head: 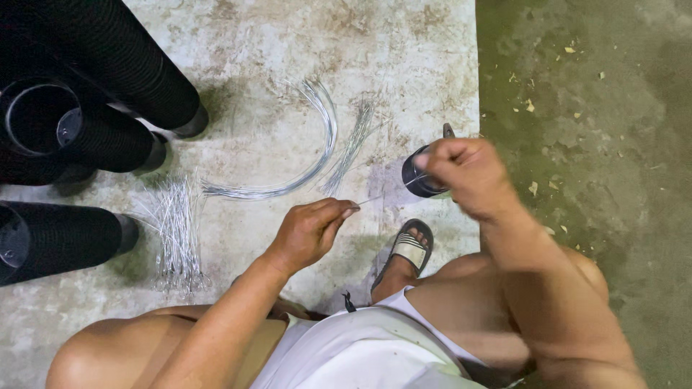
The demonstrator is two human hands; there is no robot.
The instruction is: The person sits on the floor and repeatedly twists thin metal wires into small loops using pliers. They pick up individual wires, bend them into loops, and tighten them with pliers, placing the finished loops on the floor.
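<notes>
Stained pale concrete floor point(404, 50) fills most of my view, with a darker greenish strip of floor to its right, dotted with small pale chips. My left hand point(310, 232) is pinched closed, thumb against fingers, on one end of a thin silver wire point(378, 196). That wire runs up and right to my right hand point(468, 173), which is closed in a fist round a small black pot point(422, 180); the hand is blurred, so I cannot tell exactly how the fingers sit on the rim. The pot hangs just above my sandalled foot point(407, 248), a black sole with a pale strap.

Left of the pot and above my left hand, a long curved bundle of silver wire point(303, 162) lies on the floor, with a shorter straight bundle point(353, 148) just beside it, nearer the pot. Further left of the pot, a loose heap of short cut wires point(176, 230) is spread out. Well apart from the pot, at the far left edge, stacks of black pots point(94, 94) lie on their sides, ribbed where the rims nest, some open mouths facing me. I see no labels on any of them.
</notes>
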